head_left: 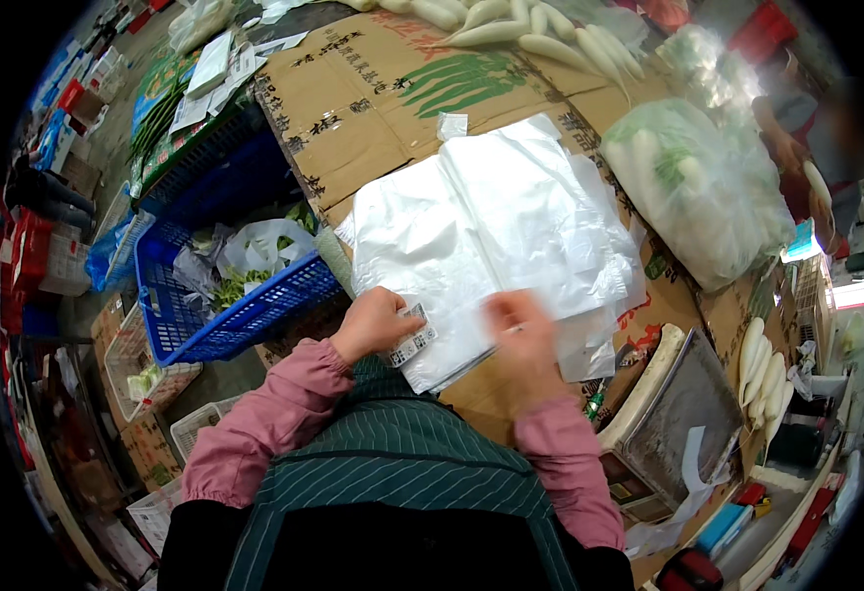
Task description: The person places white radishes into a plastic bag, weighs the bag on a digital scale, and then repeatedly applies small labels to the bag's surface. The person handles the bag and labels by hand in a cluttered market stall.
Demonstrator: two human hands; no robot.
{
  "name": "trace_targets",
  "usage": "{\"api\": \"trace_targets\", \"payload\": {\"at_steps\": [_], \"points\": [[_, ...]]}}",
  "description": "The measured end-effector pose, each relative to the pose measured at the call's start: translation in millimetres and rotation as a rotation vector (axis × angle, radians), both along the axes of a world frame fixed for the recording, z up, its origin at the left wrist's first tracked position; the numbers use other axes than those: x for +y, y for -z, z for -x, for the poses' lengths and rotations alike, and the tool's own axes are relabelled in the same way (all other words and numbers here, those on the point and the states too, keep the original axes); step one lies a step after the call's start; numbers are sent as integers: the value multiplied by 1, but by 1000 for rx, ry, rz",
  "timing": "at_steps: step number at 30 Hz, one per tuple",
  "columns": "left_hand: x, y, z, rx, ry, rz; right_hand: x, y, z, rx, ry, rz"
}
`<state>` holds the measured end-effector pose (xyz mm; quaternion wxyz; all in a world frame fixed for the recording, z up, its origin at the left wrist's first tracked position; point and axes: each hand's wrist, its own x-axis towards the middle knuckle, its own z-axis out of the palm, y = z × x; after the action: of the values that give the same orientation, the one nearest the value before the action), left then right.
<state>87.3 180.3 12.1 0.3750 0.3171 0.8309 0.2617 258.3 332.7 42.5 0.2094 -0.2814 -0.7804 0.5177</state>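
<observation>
A stack of thin white plastic bags (471,231) lies flat on the cardboard in front of me, its sheets fanned out on the right. My left hand (375,325) is closed at the stack's near left corner, thumb pressed by a small printed label (414,337). Whether the label is stuck to the bag there, I cannot tell. Over the near right edge of the bags is my right hand (522,345), smeared by motion. Its fingers are too blurred to show a grip.
White radishes (511,28) lie along the far edge, beside a full clear bag of radishes (688,182) at right. A blue crate (225,330) with greens stands left. Nearer right are a grey-topped box (673,433) and more radishes (762,374). Another person's hand (786,148) shows far right.
</observation>
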Motion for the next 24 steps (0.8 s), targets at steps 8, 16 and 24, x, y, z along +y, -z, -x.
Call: {"api": "trace_targets", "payload": {"at_steps": [8,16,24], "points": [[-44,-14,23,-148,162,-80,-44,42,16,-157,-381,-393],[-87,-21,27,-586,-42,-327,-17,34,-1,-105,-203,177],[-29,-19,8,-363,35,-295,90,-21,-41,97,505,-197]]}}
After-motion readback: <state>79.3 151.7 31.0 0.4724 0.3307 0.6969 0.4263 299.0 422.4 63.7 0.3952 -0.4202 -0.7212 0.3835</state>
